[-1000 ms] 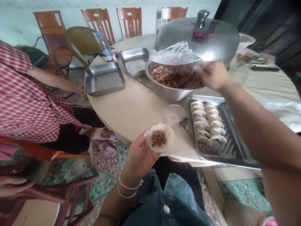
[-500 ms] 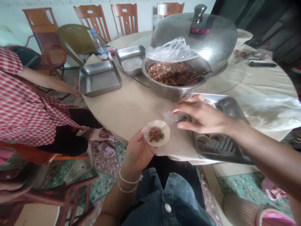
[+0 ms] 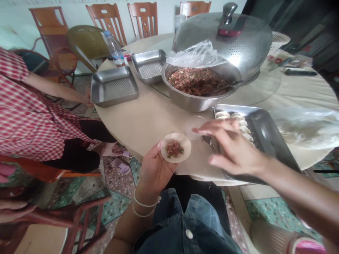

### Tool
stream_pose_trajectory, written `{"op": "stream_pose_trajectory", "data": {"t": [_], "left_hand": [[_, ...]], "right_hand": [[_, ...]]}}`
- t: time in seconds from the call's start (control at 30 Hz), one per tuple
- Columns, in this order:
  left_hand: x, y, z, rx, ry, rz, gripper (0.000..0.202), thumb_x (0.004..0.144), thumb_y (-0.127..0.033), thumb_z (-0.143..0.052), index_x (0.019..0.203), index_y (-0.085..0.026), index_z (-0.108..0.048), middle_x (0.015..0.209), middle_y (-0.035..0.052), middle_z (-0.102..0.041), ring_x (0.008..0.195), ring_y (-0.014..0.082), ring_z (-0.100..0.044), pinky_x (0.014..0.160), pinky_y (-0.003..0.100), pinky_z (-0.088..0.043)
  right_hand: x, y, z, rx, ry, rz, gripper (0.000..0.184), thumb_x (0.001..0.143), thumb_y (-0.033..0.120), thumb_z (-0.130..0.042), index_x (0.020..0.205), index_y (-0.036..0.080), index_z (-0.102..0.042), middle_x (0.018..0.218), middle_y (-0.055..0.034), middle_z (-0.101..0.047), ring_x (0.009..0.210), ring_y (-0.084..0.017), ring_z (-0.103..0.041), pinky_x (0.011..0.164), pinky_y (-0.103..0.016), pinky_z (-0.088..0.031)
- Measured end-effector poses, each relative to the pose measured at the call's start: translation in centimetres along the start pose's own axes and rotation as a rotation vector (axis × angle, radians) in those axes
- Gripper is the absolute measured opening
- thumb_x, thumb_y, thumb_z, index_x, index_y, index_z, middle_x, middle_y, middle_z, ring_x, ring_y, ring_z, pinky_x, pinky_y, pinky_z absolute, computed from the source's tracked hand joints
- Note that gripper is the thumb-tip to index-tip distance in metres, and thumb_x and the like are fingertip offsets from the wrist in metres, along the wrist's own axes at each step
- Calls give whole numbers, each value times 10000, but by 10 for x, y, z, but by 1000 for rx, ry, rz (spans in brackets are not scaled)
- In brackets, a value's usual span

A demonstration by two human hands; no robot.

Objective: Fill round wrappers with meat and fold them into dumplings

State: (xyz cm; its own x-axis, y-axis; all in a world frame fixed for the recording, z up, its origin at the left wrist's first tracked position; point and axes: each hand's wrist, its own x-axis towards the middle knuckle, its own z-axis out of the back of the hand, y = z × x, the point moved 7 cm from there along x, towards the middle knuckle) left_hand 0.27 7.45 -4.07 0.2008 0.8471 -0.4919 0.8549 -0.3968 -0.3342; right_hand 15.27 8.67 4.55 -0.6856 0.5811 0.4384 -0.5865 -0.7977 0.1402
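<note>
My left hand (image 3: 155,165) holds a round dumpling wrapper (image 3: 166,154) on its fingers, the thumb at the rim. A small heap of meat filling (image 3: 174,149) lies in the middle of the flat wrapper. My right hand (image 3: 230,144) is open, fingers stretched out and thumb apart, with the fingertips at a small clear bowl (image 3: 191,123). Whether they dip into it I cannot tell. Beneath that hand lies a metal utensil (image 3: 208,140), partly hidden. Folded dumplings (image 3: 245,129) sit in rows in a metal tray (image 3: 275,141), which my right hand and forearm partly cover.
Behind the tray stands a steel basin (image 3: 194,103) of meat filling, plastic film over its back edge and a large domed lid (image 3: 249,38) behind. Two metal trays (image 3: 113,86) stand at left, near a person in a checked shirt (image 3: 31,116). A plastic bag (image 3: 309,127) lies right.
My right hand has shifted slightly right and toward me, its thumb spreading away from the fingers. More of the dumplings and the clear bowl shows. My left hand has stayed nearly still with the wrapper.
</note>
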Motion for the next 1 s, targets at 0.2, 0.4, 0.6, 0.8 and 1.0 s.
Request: {"op": "stream_pose_trajectory", "data": {"t": [0.2,0.4,0.6,0.8,1.0], "left_hand": [[-1,9,-10,-26,98,56,443,988,-220,-291,1309,-69,-557,962,104,-758,910,181,-714,906,327,-535],[-10,19,-14,-9,186,151,470,1003,-276,-277,1093,-55,-682,1011,115,-757,970,192,-705,1014,373,-486],[-11,17,-6,36,145,146,474,1004,-286,-266,1151,-75,-665,964,99,-759,1015,200,-688,1082,392,-418],[-13,10,1,43,109,81,447,996,-277,-298,1013,-92,-705,957,93,-760,956,176,-697,1047,345,-441],[-15,9,-1,55,126,72,445,995,-295,-298,1064,-97,-691,999,95,-752,1048,200,-671,1079,379,-415]], "right_hand": [[-29,44,-6,11,4,54,560,959,594,-289,1286,160,-422,1261,-119,-615,1179,-219,-529,935,-384,-280],[-21,33,-5,-19,5,-22,602,956,610,-251,1342,163,-368,1275,-129,-595,1155,-239,-543,912,-386,-281],[-2,8,-6,36,37,-91,591,963,609,-190,1315,184,-402,1231,-104,-606,1140,-257,-548,930,-414,-272],[13,-39,-40,-102,274,-213,754,913,699,-108,1193,129,-514,1003,-147,-668,991,-298,-583,881,-458,-309],[8,-15,-18,11,112,-174,612,960,617,-172,1267,177,-468,1172,-114,-644,1111,-278,-558,909,-450,-317]]}}
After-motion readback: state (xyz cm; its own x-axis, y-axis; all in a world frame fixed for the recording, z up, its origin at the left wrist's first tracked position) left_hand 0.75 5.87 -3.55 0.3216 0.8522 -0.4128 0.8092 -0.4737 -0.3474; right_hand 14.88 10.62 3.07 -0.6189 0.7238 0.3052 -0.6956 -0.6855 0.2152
